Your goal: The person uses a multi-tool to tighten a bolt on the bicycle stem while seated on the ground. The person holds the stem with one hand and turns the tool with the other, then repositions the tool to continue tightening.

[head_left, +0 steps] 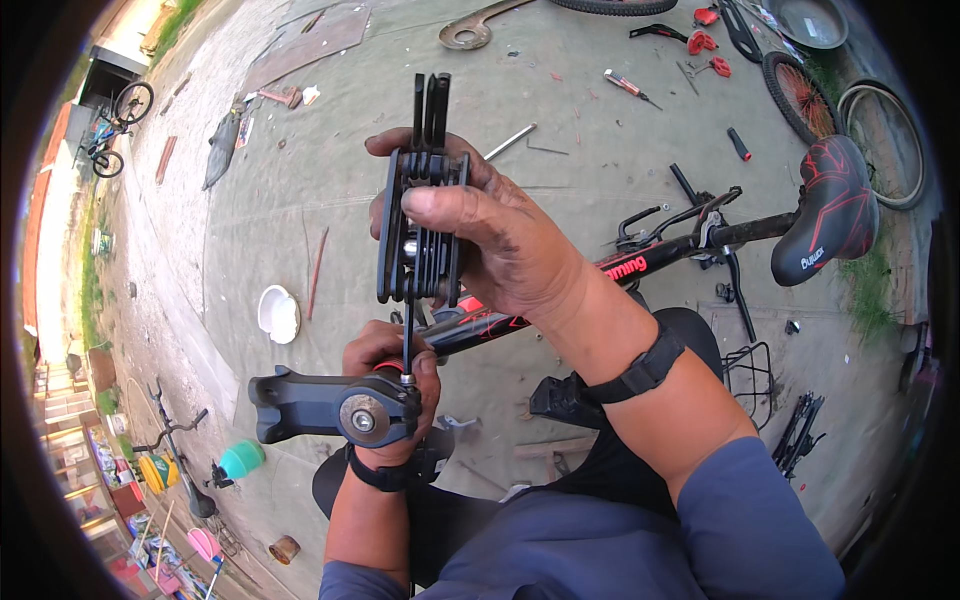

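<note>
A black folding multi-tool (424, 225) is gripped in my right hand (505, 235), its thumb pressed along the side. Several of its keys point up, and one long hex key (408, 330) reaches down to a bolt at the rear clamp of a black bicycle stem (310, 405). My left hand (375, 345) closes around the stem's clamp end from below, partly hidden by it. A round cap with a bolt (363, 419) sits on top of the stem. The black and red bicycle frame (640, 262) runs off to the right, under my right forearm.
The frame ends in a black and red saddle (825, 215). On the ground lie a screwdriver (738, 144), a glue-like tube (628, 85), a white bowl-like piece (279, 314), a wheel (800, 95) and a metal basin (808, 22). A green bottle (242, 459) stands at left.
</note>
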{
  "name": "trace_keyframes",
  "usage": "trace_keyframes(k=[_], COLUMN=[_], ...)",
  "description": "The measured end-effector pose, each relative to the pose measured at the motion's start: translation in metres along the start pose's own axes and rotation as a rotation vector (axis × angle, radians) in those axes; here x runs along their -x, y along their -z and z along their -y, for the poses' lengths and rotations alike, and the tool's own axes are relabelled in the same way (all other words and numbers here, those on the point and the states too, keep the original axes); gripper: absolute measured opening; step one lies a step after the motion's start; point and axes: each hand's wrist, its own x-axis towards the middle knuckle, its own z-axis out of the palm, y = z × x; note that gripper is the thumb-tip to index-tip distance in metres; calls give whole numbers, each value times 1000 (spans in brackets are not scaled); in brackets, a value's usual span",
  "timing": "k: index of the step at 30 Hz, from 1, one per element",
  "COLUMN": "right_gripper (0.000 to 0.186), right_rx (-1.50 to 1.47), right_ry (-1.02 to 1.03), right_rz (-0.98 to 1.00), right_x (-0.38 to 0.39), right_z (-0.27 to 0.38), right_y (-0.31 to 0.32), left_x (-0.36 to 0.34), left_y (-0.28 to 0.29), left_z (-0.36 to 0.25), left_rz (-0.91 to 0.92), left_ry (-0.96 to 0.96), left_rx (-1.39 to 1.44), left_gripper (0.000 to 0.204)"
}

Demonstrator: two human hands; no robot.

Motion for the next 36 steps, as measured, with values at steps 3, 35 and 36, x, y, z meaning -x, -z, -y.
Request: trace_keyframes(k=[3, 35, 36], right_gripper=[56, 53, 58], right_rx=[-192, 171, 180], right_ry=[-98, -72, -67], right_rz=[135, 70, 61], right_x=[2, -7, -7], right_z=[10, 13, 12], right_y=[9, 17, 18], left_x=[3, 3, 3], left_y=[-2, 0, 0], left_z=[2, 3, 2], left_rz=[-49, -34, -31], left_ry=[48, 8, 8], left_rx=[4, 26, 28], left_gripper=[31, 33, 33])
